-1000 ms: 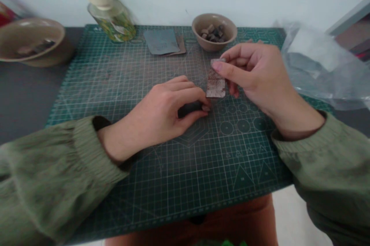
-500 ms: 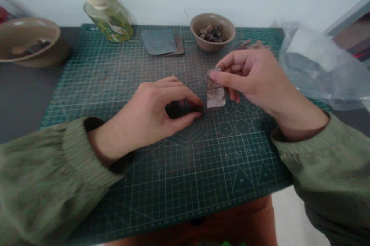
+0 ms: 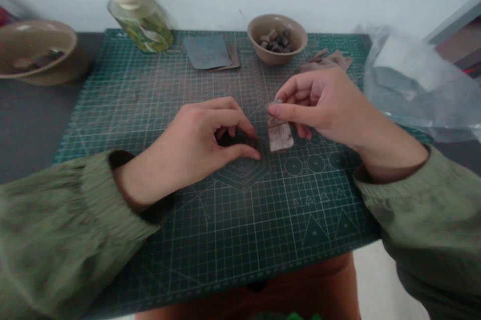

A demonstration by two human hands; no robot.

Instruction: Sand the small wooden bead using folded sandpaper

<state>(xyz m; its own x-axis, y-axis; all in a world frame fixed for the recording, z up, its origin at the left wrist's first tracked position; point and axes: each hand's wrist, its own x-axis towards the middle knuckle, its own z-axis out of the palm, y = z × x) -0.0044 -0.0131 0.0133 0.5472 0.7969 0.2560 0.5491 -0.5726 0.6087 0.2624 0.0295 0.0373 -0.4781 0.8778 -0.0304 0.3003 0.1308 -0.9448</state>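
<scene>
the right hand (image 3: 325,104) pinches a speckled strip (image 3: 281,137). whether the left hand (image 3: 203,134), curled nearby, grips anything cannot be told.

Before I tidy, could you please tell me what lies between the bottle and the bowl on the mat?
In the head view, a grey sheet partly covering a brown sheet lies between bottle and bowl.
</scene>
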